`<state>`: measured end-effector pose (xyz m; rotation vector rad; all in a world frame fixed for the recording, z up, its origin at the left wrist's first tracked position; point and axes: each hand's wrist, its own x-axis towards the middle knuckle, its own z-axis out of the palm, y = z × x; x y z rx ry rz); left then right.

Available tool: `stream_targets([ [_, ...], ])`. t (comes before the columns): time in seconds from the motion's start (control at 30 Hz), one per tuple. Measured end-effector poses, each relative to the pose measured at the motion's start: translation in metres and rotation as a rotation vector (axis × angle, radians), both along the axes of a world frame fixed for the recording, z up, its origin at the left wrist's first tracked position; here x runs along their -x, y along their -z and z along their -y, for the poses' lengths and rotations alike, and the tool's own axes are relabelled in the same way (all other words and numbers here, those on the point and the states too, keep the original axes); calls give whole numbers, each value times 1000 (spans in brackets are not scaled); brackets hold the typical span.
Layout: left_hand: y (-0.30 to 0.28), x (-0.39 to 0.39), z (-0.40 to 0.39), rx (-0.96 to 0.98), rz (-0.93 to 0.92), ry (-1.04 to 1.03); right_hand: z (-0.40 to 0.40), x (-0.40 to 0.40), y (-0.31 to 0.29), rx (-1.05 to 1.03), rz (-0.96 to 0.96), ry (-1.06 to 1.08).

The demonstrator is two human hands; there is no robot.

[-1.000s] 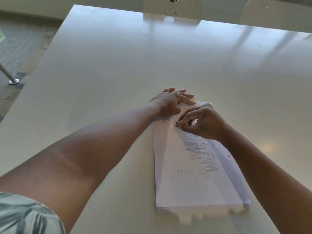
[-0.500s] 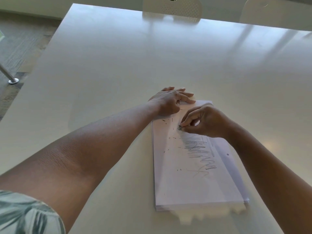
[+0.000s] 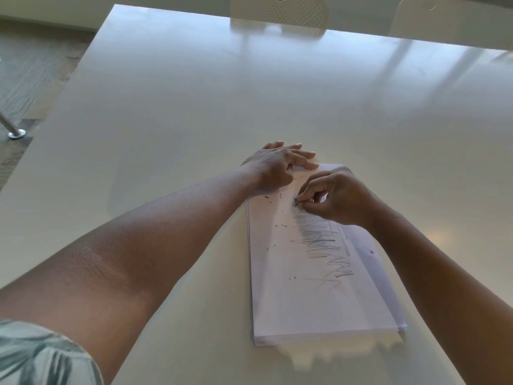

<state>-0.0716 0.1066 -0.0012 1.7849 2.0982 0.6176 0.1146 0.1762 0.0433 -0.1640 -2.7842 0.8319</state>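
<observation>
A: Cam setup, quick?
B: One view, head-worn, wide-angle. Sits above the near edge of the worktop [image 3: 194, 107], faces fwd and down.
A: Centre of frame?
B: Left hand [image 3: 274, 168] and right hand [image 3: 336, 198], approx mid-frame, on the far end of the paper stack [image 3: 305, 301]. Sleeve [image 3: 36, 357] in the near left corner.
A: How near?
B: Near enough for the pencil marks [image 3: 322, 245] and a small dark bit [image 3: 296, 202] pinched in the right fingers [image 3: 308, 187]; too small to tell what it is.
A: Far side?
B: Far worktop edge w/ two chair backs [image 3: 279, 11] at top, a strip of floor [image 3: 27, 73] far left.
</observation>
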Motion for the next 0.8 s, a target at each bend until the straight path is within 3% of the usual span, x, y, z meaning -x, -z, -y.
stream_targets([
  [0.13,-1,-1,1,1,-9,9,3,3,5,-68,-106,14],
  [0.37,1,-1,1,-17,-3,-12,4,-4,-6,23,92,-148],
  [0.6,0,0,2,-3,-9,6,5,4,4,-73,-88,-13],
  [0.8,2,0,0,-16,-9,-8,6,-13,-7,52,121,-211],
])
